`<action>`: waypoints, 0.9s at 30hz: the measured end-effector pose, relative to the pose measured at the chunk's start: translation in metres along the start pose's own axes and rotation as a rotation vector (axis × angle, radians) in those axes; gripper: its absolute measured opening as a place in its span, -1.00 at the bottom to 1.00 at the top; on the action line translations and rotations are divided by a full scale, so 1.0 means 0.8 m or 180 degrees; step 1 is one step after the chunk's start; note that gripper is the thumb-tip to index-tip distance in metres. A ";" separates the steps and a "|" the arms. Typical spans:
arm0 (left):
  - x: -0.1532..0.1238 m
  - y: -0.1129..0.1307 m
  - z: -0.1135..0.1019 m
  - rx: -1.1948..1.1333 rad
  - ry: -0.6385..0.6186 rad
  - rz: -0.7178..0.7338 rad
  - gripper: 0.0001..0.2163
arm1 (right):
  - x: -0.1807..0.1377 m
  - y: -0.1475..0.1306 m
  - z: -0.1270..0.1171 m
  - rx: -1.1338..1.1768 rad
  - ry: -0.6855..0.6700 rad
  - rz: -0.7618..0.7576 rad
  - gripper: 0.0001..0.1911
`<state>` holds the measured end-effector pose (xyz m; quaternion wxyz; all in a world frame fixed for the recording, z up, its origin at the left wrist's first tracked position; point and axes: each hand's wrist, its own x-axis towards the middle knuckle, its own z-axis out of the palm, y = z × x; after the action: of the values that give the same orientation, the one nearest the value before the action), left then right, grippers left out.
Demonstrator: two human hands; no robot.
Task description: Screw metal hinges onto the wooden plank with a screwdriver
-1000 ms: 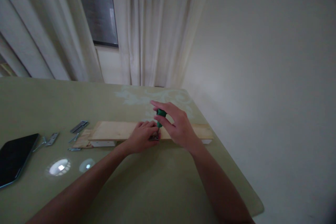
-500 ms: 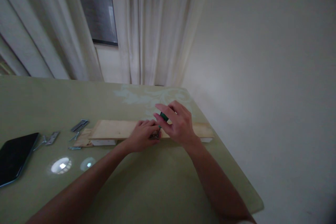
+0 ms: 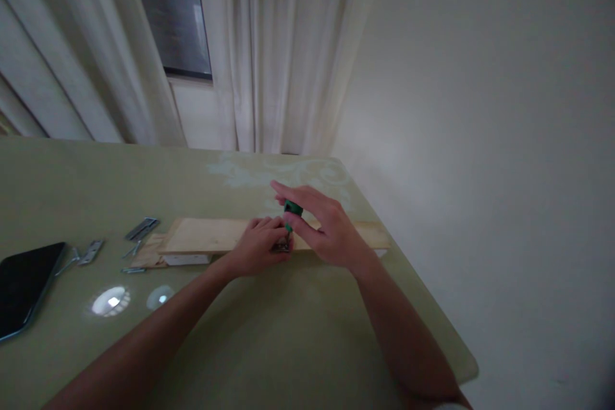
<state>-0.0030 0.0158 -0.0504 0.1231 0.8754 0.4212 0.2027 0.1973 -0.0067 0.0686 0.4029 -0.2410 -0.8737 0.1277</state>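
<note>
My right hand [image 3: 324,224] is closed loosely around the green handle of a screwdriver [image 3: 293,207], with the index finger stretched past its top. The shaft points down to a small metal plate, perhaps a hinge [image 3: 281,247], at the near edge of a pale wooden board [image 3: 206,235]. Pressed onto the board, my left hand [image 3: 259,246] holds that plate with its fingers around it. The screwdriver's tip and any screw beneath it are too small to make out.
Left of the board lie a metal plate [image 3: 141,229], some screws [image 3: 133,270] and another plate [image 3: 91,252]. A dark tablet or phone [image 3: 26,285] rests at the far left. The board sits raised on white-sided blocks [image 3: 187,259]. A wall [image 3: 480,173] borders the green table [image 3: 288,333].
My right hand has shifted slightly left and its fingers have straightened around the screwdriver, whose handle now stands more upright. My left hand stays on the plate. The view has moved a little.
</note>
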 end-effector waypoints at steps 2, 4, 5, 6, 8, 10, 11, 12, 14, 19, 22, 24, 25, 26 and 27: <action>0.000 0.000 -0.001 -0.0062 -0.0055 -0.0007 -0.84 | 0.000 0.002 0.005 -0.0439 0.0338 0.0083 -0.57; 0.001 0.001 -0.004 -0.0128 -0.0113 -0.0038 -0.84 | 0.000 0.002 0.004 -0.0837 0.0458 0.0155 -0.53; 0.001 0.002 -0.006 -0.0141 -0.0124 -0.0057 -0.84 | 0.000 0.002 0.001 -0.0849 0.0368 0.0156 -0.48; 0.002 0.003 -0.008 -0.0138 -0.0131 -0.0070 -0.84 | -0.001 0.001 -0.003 -0.0722 0.0220 0.0132 -0.44; 0.002 0.005 -0.011 -0.0113 -0.0160 -0.0084 -0.86 | -0.001 0.001 -0.011 -0.0272 -0.0055 0.0050 -0.40; 0.002 0.008 -0.014 -0.0094 -0.0185 -0.0097 -0.88 | -0.002 0.004 -0.013 -0.0082 -0.0037 0.0024 -0.47; 0.002 0.009 -0.015 -0.0101 -0.0194 -0.0097 -0.89 | -0.002 0.006 -0.011 -0.0214 0.0113 0.0054 -0.53; 0.002 0.010 -0.015 -0.0117 -0.0194 -0.0096 -0.90 | -0.002 0.008 -0.008 -0.0469 0.0322 0.0100 -0.60; 0.002 0.010 -0.016 -0.0161 -0.0176 -0.0093 -0.88 | -0.002 0.010 -0.002 -0.1020 0.0652 0.0145 -0.65; 0.002 0.007 -0.012 -0.0186 -0.0117 -0.0063 -0.87 | 0.000 -0.002 -0.013 -0.0256 -0.0018 -0.0060 -0.55; 0.002 0.005 -0.011 -0.0209 -0.0121 -0.0035 -0.92 | -0.002 0.000 -0.009 -0.0128 0.0089 0.0033 -0.64; 0.002 0.005 -0.010 -0.0233 -0.0093 -0.0020 -0.91 | -0.004 0.006 0.001 -0.0880 0.0687 0.0135 -0.74; 0.002 0.004 -0.010 -0.0242 -0.0069 -0.0011 -0.91 | -0.004 0.007 0.005 -0.1244 0.0913 0.0127 -0.76; 0.001 0.004 -0.010 -0.0246 -0.0051 -0.0006 -0.90 | -0.004 0.007 0.007 -0.1487 0.1006 0.0082 -0.76; 0.001 0.004 -0.009 -0.0242 -0.0037 -0.0010 -0.89 | -0.004 0.007 0.007 -0.1568 0.0940 0.0014 -0.75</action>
<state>-0.0036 0.0149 -0.0422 0.1591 0.8706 0.4138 0.2133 0.1961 -0.0040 0.0606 0.4548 -0.3494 -0.8097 -0.1239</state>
